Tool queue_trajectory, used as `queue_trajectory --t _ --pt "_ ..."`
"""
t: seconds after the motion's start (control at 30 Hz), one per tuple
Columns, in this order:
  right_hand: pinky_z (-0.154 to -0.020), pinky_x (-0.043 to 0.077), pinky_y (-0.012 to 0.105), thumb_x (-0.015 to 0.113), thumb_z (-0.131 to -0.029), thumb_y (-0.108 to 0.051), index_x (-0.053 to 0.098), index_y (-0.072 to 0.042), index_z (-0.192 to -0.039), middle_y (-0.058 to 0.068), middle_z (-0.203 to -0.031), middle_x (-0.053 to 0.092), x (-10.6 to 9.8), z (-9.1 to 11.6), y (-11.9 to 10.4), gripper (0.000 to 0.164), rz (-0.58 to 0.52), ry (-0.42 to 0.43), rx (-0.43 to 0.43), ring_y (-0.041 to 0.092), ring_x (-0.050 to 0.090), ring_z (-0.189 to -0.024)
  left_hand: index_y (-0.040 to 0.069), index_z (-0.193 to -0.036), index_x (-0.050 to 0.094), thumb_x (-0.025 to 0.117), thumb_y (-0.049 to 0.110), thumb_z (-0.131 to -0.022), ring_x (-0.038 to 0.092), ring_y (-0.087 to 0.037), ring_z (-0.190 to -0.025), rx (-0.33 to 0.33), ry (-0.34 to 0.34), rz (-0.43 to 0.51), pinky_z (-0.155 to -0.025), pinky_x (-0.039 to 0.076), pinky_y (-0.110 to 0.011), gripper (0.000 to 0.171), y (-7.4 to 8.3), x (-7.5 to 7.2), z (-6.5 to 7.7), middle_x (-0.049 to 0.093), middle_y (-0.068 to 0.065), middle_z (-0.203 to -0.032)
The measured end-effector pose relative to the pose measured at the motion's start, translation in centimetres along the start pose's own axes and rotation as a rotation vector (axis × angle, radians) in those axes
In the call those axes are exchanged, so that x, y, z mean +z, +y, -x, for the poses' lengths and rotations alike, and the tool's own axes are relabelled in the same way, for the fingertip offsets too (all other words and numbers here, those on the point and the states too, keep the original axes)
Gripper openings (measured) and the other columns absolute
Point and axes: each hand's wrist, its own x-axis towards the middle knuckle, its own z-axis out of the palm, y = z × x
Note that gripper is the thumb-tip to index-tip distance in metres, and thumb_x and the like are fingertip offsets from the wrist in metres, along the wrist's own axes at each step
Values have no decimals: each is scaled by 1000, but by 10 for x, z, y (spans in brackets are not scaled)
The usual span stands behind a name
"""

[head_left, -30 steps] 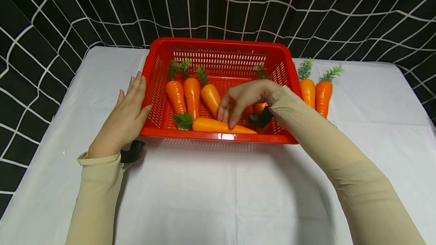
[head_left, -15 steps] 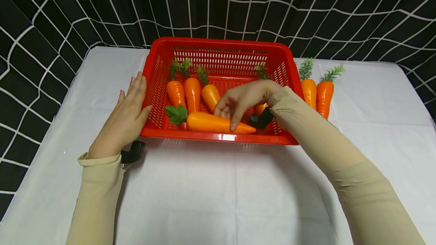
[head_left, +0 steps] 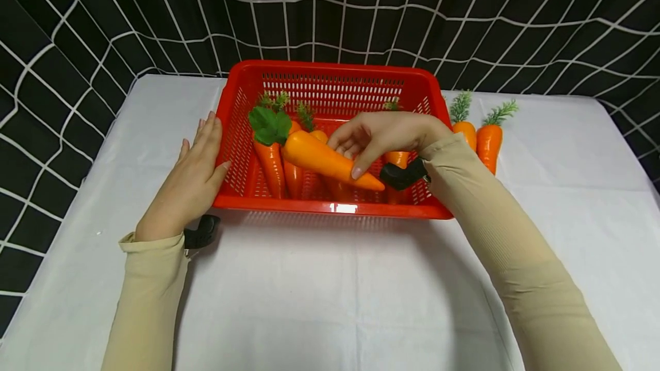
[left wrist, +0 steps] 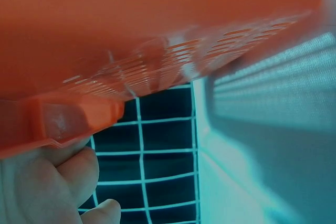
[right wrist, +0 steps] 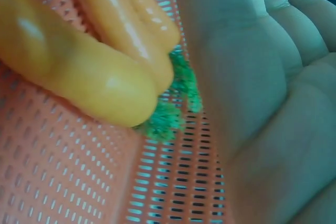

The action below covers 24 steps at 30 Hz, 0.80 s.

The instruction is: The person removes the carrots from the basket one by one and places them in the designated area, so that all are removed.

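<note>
My right hand (head_left: 387,136) pinches an orange toy carrot (head_left: 319,156) near its thin tip, thumb on the near side. The carrot is tilted above the red basket (head_left: 330,207), its broad green leaf (head_left: 269,125) toward the upper left. Flat against the basket's left side lies my left hand (head_left: 180,179), fingers straight. Beneath the held carrot, several more carrots (head_left: 270,168) with feathery tops lie in the basket's left part. Another carrot (head_left: 397,159) lies at its right, partly hidden by my right hand. The right wrist view shows carrots (right wrist: 115,85) beside my palm.
Outside the basket on the right, two carrots (head_left: 488,145) lie on the white tablecloth (head_left: 289,291). A black curtain with white netting (head_left: 340,10) stands behind the table and at both sides. Black wrist cameras (head_left: 401,176) are strapped to both wrists.
The leaf-topped carrot has risen from the basket's front side, its leaf end swinging up and away, with my right hand lifting it. My left hand stays against the basket.
</note>
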Motion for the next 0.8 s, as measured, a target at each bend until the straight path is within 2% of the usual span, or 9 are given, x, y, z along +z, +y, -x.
queue_trajectory --t 0.17,0.43,0.63,0.8 --pt "-80 52 31 74 -77 3 60 4 -114 9 -97 62 1 9 -1 39 -16 79 -38 22 59 -86 -1 -150 10 43 16 -98 1 -26 -144 -7 5 0 -113 3 -52 64 -1 1 0 2 -11 -158" --pt "-80 53 31 74 -78 0 62 3 -111 10 -95 65 3 31 -1 34 33 276 -103 24 62 -88 -1 -150 10 43 17 -98 0 -25 -144 -7 5 3 -113 1 -50 63 0 2 0 2 -10 -158" --pt "-78 54 31 70 -81 2 65 -3 -107 8 -94 66 7 53 6 27 5 388 -190 24 64 -87 0 -150 10 42 17 -98 0 -23 -144 2 10 -1 -113 1 -50 63 1 1 -1 2 -9 -158" --pt "-78 53 27 69 -79 8 67 -5 -108 8 -97 67 12 67 15 32 -44 466 -292 21 63 -86 0 -150 10 43 17 -98 -1 -23 -144 -9 5 -1 -113 1 -49 63 -1 0 0 1 -9 -158"
